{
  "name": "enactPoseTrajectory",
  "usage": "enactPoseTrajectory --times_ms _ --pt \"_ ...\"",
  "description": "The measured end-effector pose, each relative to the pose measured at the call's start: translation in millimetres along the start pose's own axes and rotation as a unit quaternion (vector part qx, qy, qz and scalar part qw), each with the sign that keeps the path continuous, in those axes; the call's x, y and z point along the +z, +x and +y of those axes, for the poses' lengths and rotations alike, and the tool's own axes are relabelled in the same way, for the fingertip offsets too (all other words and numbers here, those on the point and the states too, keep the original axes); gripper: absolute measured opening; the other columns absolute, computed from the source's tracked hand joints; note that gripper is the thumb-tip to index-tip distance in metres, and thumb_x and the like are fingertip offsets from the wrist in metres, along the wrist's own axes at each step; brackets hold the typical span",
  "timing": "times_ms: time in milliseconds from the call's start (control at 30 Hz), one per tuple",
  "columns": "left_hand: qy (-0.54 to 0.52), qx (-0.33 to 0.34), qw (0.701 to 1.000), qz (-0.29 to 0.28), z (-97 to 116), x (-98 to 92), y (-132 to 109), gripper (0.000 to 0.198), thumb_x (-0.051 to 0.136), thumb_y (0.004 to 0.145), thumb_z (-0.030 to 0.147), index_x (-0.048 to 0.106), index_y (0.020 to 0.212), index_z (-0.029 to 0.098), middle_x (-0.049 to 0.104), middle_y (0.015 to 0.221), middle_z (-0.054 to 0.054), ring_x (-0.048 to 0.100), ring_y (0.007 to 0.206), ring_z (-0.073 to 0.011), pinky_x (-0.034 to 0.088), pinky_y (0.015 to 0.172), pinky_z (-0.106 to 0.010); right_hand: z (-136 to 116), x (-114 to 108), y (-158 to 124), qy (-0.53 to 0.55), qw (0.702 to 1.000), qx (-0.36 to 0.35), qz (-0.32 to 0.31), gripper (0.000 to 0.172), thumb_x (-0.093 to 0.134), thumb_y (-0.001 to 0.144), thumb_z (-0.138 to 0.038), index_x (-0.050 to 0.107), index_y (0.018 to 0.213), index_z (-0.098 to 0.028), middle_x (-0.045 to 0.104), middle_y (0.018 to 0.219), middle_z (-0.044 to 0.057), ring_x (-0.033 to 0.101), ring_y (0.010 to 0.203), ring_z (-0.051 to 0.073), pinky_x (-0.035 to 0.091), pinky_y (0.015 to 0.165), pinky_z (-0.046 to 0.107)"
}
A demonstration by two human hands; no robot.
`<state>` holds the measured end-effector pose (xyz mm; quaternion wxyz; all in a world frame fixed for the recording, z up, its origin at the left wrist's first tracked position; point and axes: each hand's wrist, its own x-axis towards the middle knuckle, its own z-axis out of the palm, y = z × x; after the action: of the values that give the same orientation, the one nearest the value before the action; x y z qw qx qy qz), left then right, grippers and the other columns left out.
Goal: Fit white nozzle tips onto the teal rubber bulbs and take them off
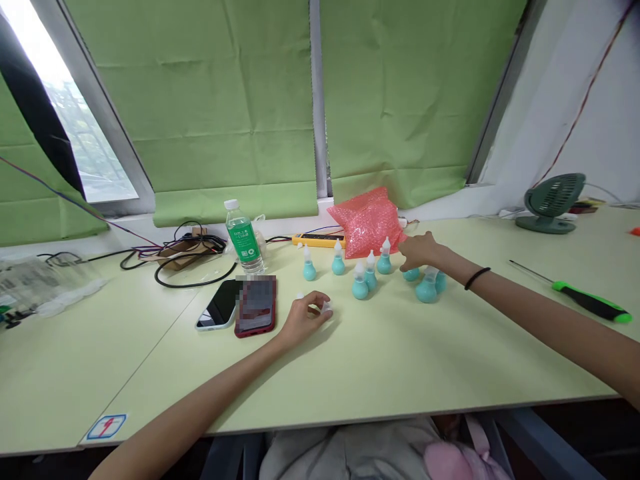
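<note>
My left hand (306,319) is low over the table, its thumb and fingers pinched on a small translucent piece (327,307). Farther right, my right hand (417,251) reaches down at a teal bulb (411,274), partly covering it; whether its fingers grip the bulb is hidden. Several teal bulbs with clear tips stand between and around the hands, among them one at the left (309,270), one in the middle (360,288) and one at the right (427,291). A pink bubble-wrap bag (370,223) lies behind them.
Two phones, one pale-edged (219,307) and one red-cased (257,307), lie left of my left hand. Behind them stands a water bottle (244,239) near tangled black cables (193,250). A screwdriver (590,300) and a green fan (551,203) are at the right.
</note>
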<state>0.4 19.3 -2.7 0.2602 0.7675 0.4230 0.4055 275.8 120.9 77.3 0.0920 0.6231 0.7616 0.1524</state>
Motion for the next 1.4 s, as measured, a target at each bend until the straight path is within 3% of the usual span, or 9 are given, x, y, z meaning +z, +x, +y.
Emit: enactPoseTrajectory --times_ms 200,333,467,567,700,900,1000,1167,1400 --pt "0.001 -0.005 1.0 0.005 -2 -0.7 -1 0.026 0.052 0.068 0.027 0.051 0.092 0.017 0.054 0.072 -0.001 0.052 0.065 -0.0108 0.044 0.06 -0.021 -5 3 1 0.022 0.999 -0.026 -0.019 0.024 0.055 0.055 -0.009 0.053 0.078 -0.015 0.055 0.08 0.007 0.052 0.069 0.02 0.035 0.056 0.03" --pt "0.013 -0.008 1.0 0.0 -2 -1.1 -1 0.037 0.052 0.069 0.026 0.05 0.104 0.018 0.054 0.072 -0.001 0.05 0.063 -0.0098 0.044 0.062 -0.022 7 -3 1 0.043 0.998 -0.048 -0.006 0.024 0.058 0.055 -0.015 0.055 0.079 -0.016 0.056 0.081 0.005 0.051 0.068 0.018 0.034 0.052 0.025" --pt "0.003 -0.021 1.0 -0.003 -4 0.8 -1 0.038 0.053 0.067 0.026 0.053 0.103 0.016 0.055 0.072 -0.002 0.05 0.061 -0.0096 0.045 0.061 -0.022 25 -28 -15 0.108 0.989 -0.091 0.051 0.025 0.06 0.055 -0.023 0.057 0.079 -0.019 0.057 0.076 0.003 0.052 0.068 0.018 0.034 0.052 0.025" --pt "-0.021 -0.036 0.999 0.009 -5 1.9 -1 0.033 0.055 0.065 0.027 0.057 0.095 0.014 0.057 0.071 -0.003 0.052 0.064 -0.0113 0.046 0.061 -0.022 26 -55 -46 0.208 0.96 -0.18 0.061 0.022 0.058 0.059 -0.03 0.059 0.079 -0.02 0.058 0.075 0.002 0.053 0.067 0.015 0.037 0.054 0.024" --pt "-0.053 -0.058 0.996 0.035 -7 1.1 1 0.028 0.054 0.066 0.032 0.059 0.086 0.013 0.058 0.071 -0.004 0.055 0.066 -0.0131 0.046 0.058 -0.022 -4 -72 -90 0.32 0.9 -0.294 0.034 0.021 0.057 0.062 -0.034 0.06 0.078 -0.021 0.059 0.076 0.001 0.054 0.068 0.015 0.042 0.059 0.025" --pt "-0.169 -0.085 0.98 0.06 -1 -5.0 4 0.033 0.058 0.063 0.034 0.055 0.087 0.011 0.056 0.061 -0.002 0.051 0.05 -0.0099 0.043 0.046 -0.021 -70 -39 -102 0.37 0.851 -0.366 0.071 0.029 0.056 0.065 -0.021 0.053 0.094 -0.024 0.058 0.081 0.001 0.053 0.062 0.012 0.042 0.06 0.025" --pt "-0.268 -0.113 0.956 0.037 4 -10.1 5 0.041 0.062 0.06 0.032 0.052 0.095 0.012 0.058 0.066 -0.003 0.055 0.054 -0.0116 0.047 0.054 -0.026 -95 -19 -93 0.418 0.824 -0.37 0.1 0.034 0.056 0.064 -0.018 0.051 0.097 -0.024 0.058 0.078 0.0 0.053 0.065 0.013 0.042 0.062 0.026" --pt "-0.38 -0.153 0.912 0.011 4 -17.0 7 0.038 0.066 0.056 0.025 0.054 0.088 0.01 0.061 0.078 -0.008 0.059 0.067 -0.0154 0.047 0.069 -0.033 -128 14 -89 0.561 0.756 -0.325 0.094 0.039 0.058 0.062 -0.02 0.047 0.1 -0.022 0.054 0.089 0.003 0.052 0.072 0.012 0.046 0.06 0.023" --pt "-0.43 -0.168 0.886 -0.04 1 -18.8 9 0.031 0.066 0.058 0.02 0.052 0.084 0.011 0.062 0.073 -0.006 0.06 0.065 -0.0147 0.047 0.069 -0.03 -142 33 -96 0.612 0.743 -0.231 0.14 0.016 0.047 0.073 -0.024 0.046 0.088 -0.019 0.053 0.077 0.001 0.05 0.068 0.012 0.043 0.056 0.023"
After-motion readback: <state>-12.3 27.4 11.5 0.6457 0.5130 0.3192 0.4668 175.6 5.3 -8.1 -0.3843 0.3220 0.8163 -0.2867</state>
